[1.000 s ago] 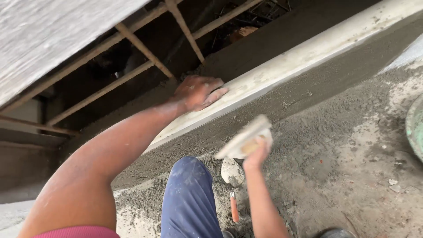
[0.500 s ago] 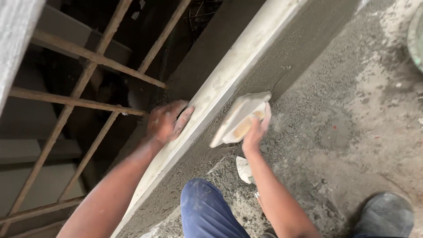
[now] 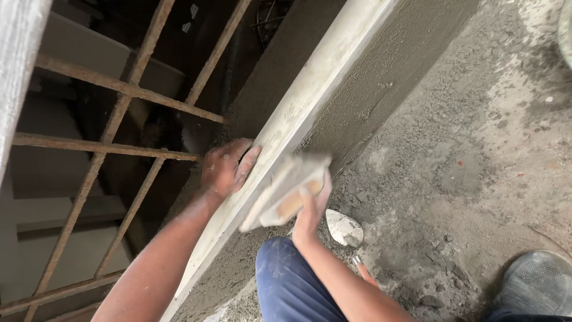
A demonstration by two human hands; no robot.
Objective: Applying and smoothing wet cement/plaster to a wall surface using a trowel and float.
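Left hand point(image 3: 226, 168), fingers spread open, is pressing the straightedge point(image 3: 310, 98); right hand point(image 3: 311, 206) is gripping the plastering float point(image 3: 285, 192) against the wet mortar face point(image 3: 369, 89).

grey mortar ledge point(image 3: 369, 101), blue trousers point(image 3: 292, 286), rusty (brown) bars point(image 3: 119, 89)

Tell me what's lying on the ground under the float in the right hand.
A mortar-caked trowel lies on the gritty floor below the float; its orange handle is mostly hidden behind the right hand's forearm.

Left hand point(image 3: 226, 168) steadying a straightedge point(image 3: 310, 98) on the wet kerb; right hand point(image 3: 311, 209) gripping a plastering float point(image 3: 285, 194).
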